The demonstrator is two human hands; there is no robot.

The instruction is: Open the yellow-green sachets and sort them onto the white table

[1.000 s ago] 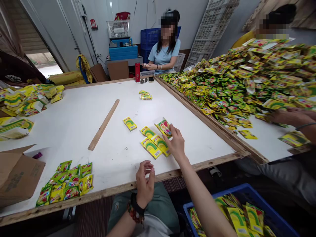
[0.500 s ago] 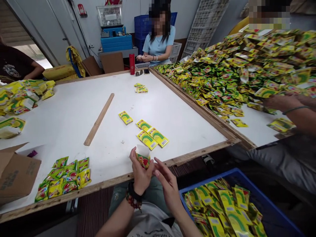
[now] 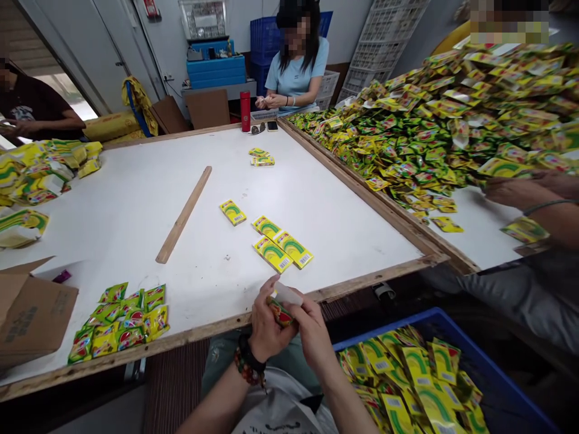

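My left hand [image 3: 266, 319] is wrapped around a small box [image 3: 281, 312] printed in green, yellow and red, with its white end flap raised. Against that flap my right hand [image 3: 312, 328] is closed, thumb and fingers pinching it. Both hands are just over the table's near wooden edge. Beyond them several flat yellow boxes [image 3: 271, 254] with green arcs and barcodes lie on the white table [image 3: 203, 283]. At the near left of the table are several shiny green and yellow sachets [image 3: 129, 319] set close together.
A blue crate [image 3: 436, 313] of yellow boxes stands low at right. A wooden stick [image 3: 184, 214], cardboard box [image 3: 40, 313] and red bottle [image 3: 245, 111] are on the table. A large packet heap [image 3: 434, 132] covers the adjoining table. Co-workers sit left, across and right.
My right hand has come in to the box and now pinches its white flap. The box has tilted to the right in my left hand. The view has shifted slightly.
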